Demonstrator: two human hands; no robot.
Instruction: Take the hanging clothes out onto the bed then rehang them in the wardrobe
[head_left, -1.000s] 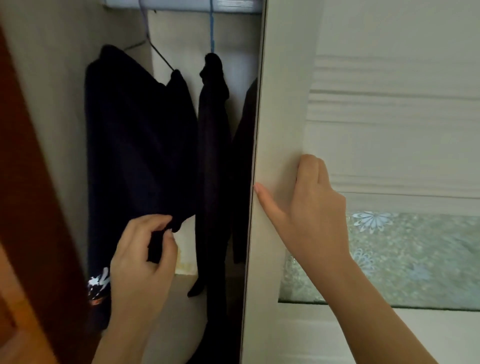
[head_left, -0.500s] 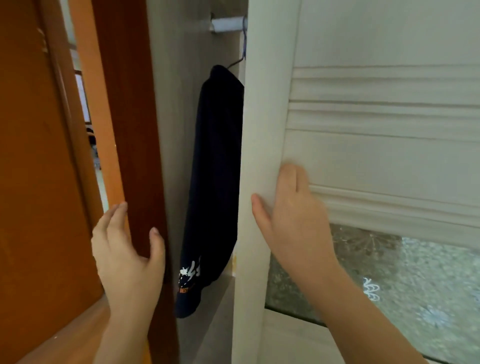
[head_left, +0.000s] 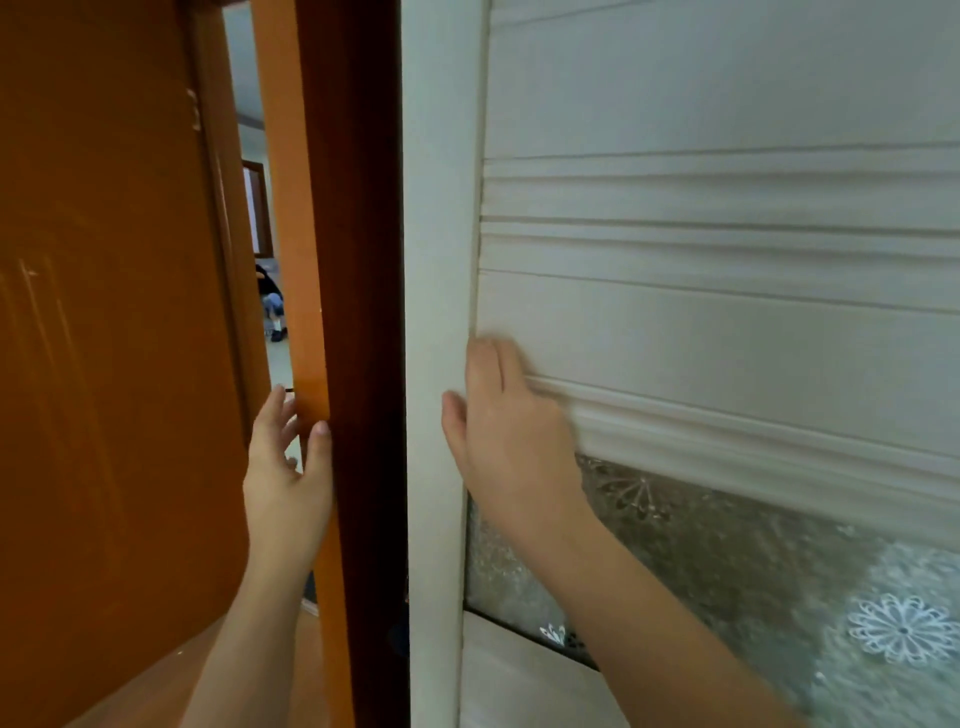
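The right grip (head_left: 511, 441), a bare hand, lay released and flat against the white wardrobe door (head_left: 727, 322), its fingers (head_left: 485, 364) stretched upward along the seam between the door's upright edge strip and its panel, the thumb spread out onto that strip; it grasped nothing, only pressed on the surface, and its outline was slightly blurred. The left grip (head_left: 285, 483) was likewise released, raised with fingers loosely spread and holding nothing, its thumb lying over the orange door frame (head_left: 291, 208) at the edge of the dark brown post (head_left: 358, 260) just beside the wardrobe door. The wardrobe door stood across the opening right up against that brown post, so the hanging clothes could not be seen; only a small dark patch (head_left: 398, 638) showed low in the narrow seam, and whether it was cloth could not be told. The door carried bands of horizontal moulding above a frosted glass pane (head_left: 753, 571) patterned with white flowers. Further left hung an orange room door (head_left: 104, 364), and through the gap beside it a person (head_left: 270, 299) in dark and blue clothing sat in another room.
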